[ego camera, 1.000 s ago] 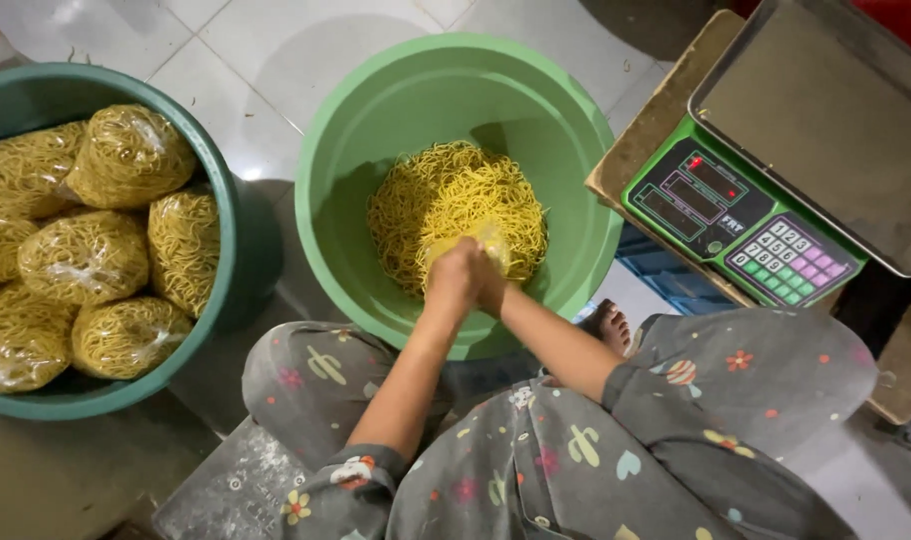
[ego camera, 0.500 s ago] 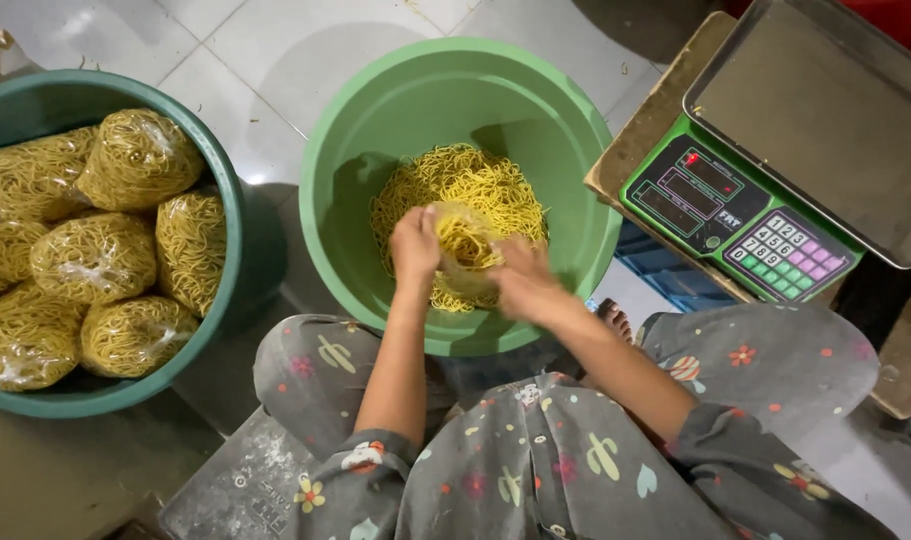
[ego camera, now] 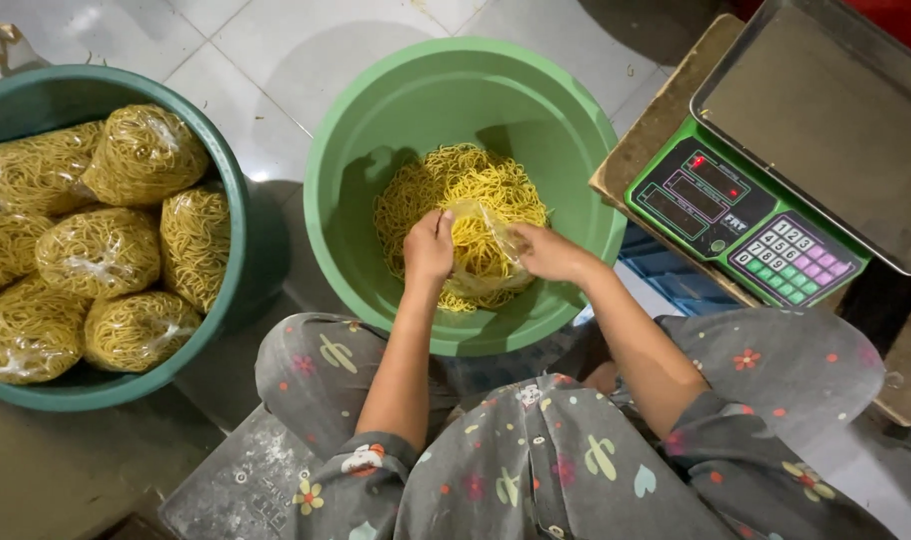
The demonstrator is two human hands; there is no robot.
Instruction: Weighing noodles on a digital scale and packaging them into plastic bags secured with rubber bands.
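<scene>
Both hands have spread apart since half a second ago, when they were bunched close over the noodles; a second ago they were pressed together at one spot. Now the left hand (ego camera: 431,245) and the right hand (ego camera: 544,252) sit at centre frame, each closed on one side of a clear plastic bag (ego camera: 481,250), fingers pinched on its edge so the mouth is stretched wide between them. Pulling the film taut this way keeps the opening from collapsing, and the bag, partly filled with yellow strands, rests right on the loose noodles (ego camera: 466,190) heaped at the bottom of the light green basin (ego camera: 376,110), so anything that slips falls back into the pile. That basin stands on the pale tiled floor (ego camera: 276,40) just in front of the person's knees, within easy reach of both forearms. At the left of the frame a darker green tub (ego camera: 238,230) holds the packed noodle bags (ego camera: 101,250), stacked against one another, near the working basin but not touching it as far as can be seen. At the upper right a green electronic scale (ego camera: 746,215) with a bare metal pan (ego camera: 826,120) sits on a low wooden stand (ego camera: 646,150), just beside the light green basin's rim.
</scene>
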